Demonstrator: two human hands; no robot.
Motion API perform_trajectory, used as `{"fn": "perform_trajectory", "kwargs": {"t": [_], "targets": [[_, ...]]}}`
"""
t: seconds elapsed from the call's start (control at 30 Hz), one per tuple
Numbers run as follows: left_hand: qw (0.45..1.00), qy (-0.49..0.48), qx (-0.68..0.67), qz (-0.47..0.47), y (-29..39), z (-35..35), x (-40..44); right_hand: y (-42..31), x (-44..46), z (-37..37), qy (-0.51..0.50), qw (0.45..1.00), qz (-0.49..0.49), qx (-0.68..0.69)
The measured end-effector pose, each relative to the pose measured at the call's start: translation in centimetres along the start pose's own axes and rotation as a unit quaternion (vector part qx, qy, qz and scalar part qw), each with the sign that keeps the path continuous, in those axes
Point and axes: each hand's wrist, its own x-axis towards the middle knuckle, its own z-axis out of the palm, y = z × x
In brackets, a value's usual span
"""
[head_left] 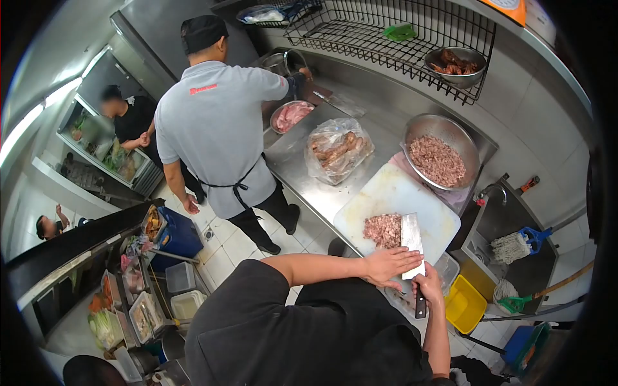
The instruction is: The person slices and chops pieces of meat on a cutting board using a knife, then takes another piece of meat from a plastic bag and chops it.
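My right hand is wrapped round the dark handle of a cleaver. The cleaver's broad blade lies against a heap of chopped meat on the white cutting board. My left hand is stretched out flat, its fingertips at the lower part of the blade. Behind the board, a large steel colander holds more chopped meat. A clear plastic bag with brownish pieces of meat rests on the steel counter.
A co-worker in a grey shirt stands at the counter's left, beside a bowl of raw meat. Another knife lies behind. A wire rack hangs above. To the right are a sink and a yellow tub.
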Motion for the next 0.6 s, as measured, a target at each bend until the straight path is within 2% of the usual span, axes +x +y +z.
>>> {"fn": "perform_trajectory", "kwargs": {"t": [0.23,0.3,0.33,0.37,0.4,0.43,0.47,0.5,0.57,0.6], "targets": [[0.994,0.012,0.053,-0.093,-3.0,0.5,-1.9,0.6,-1.2,-1.9,-0.017,0.999,0.031,-0.003],[0.98,-0.019,-0.013,-0.196,-3.7,0.3,-2.4,2.0,-1.7,-2.8,-0.007,0.999,0.004,-0.051],[0.965,0.007,0.045,-0.257,-3.0,-1.0,-2.1,3.2,-1.6,-3.0,-0.012,0.996,-0.047,-0.073],[0.972,0.095,0.002,-0.216,-4.7,0.4,-2.7,4.0,-1.6,-4.0,-0.008,0.992,-0.084,-0.093],[0.967,-0.008,-0.074,-0.243,-4.8,-1.7,-2.1,3.6,-2.9,-3.7,0.026,0.991,-0.044,-0.123],[0.968,0.028,-0.012,-0.249,-5.6,0.4,-3.1,4.2,-3.4,-3.7,0.061,0.988,-0.006,-0.143],[0.968,0.027,-0.009,-0.25,-5.7,-1.2,-2.6,3.0,-4.5,-2.8,0.106,0.978,0.01,-0.18],[0.962,0.006,0.085,-0.258,-6.2,0.3,-3.3,4.3,-4.4,-2.5,0.138,0.965,-0.027,-0.22],[0.96,-0.014,0.087,-0.265,-6.4,0.4,-3.4,6.4,-4.3,-1.7,0.149,0.97,-0.046,-0.186],[0.962,-0.021,0.093,-0.255,-6.4,0.6,-3.4,6.1,-4.7,-0.7,0.156,0.973,-0.005,-0.171]]}}
